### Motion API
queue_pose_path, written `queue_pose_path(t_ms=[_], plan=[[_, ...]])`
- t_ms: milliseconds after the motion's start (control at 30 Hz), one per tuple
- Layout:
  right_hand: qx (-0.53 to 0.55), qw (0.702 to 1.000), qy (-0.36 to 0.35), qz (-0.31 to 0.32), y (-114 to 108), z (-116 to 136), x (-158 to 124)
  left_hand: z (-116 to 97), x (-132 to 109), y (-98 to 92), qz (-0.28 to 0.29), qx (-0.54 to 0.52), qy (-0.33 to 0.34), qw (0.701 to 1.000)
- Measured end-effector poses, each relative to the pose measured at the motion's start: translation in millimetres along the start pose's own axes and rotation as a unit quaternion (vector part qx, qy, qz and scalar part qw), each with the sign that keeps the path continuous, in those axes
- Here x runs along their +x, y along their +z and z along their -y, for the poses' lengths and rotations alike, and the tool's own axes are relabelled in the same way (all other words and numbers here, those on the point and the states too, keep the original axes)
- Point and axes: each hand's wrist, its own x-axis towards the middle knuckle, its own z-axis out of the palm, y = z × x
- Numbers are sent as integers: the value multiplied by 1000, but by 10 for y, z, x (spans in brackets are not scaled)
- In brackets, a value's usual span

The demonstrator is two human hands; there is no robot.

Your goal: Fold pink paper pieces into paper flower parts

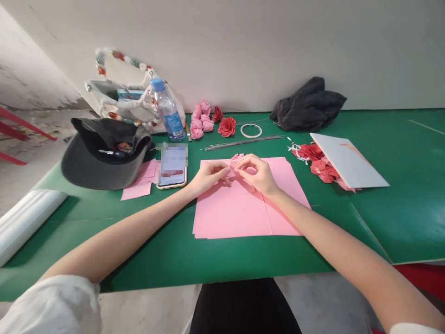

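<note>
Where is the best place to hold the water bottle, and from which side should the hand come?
Grip the bottle around its middle, below the narrowing neck, probably coming from the front right, just above the phone. It appears to stand upright, so a side grip suits it. The phone lies in front, the hat lies to the left, and the pink flowers are close on the right.
</note>
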Motion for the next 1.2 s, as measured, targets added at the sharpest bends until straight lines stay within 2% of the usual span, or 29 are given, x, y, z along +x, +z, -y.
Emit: queue_pose_path(t_ms=[133, 333, 400, 567, 633, 900, 1200], plan=[[-27, 998, -54, 18, 1, 11, -6, 11, 3, -7, 5, -20, 4, 1000], [-54, 993, -82, 64, -15, 5, -15, 43, 9, -25, 20, -54, 10, 998], [-38, 994, -66, 74, -18, 13, -17, 50, 9, -33, 18, -48, 12, 999], [54, 995, 70, 53, -2, 25, -19, 29, 0, -27, -8, -33, 14, 999], [56, 992, 97, 55, 6, 17, -17, 9, -6, -15, -16, -27, 10, 999], [41, 993, 98, 53, 10, -21, -17, -34, -23, 2, -8, 7, -8, 1000], [67, 989, 109, 70, 9, -9, -8, 34, -4, -17, -1, -2, 17, 1000]])
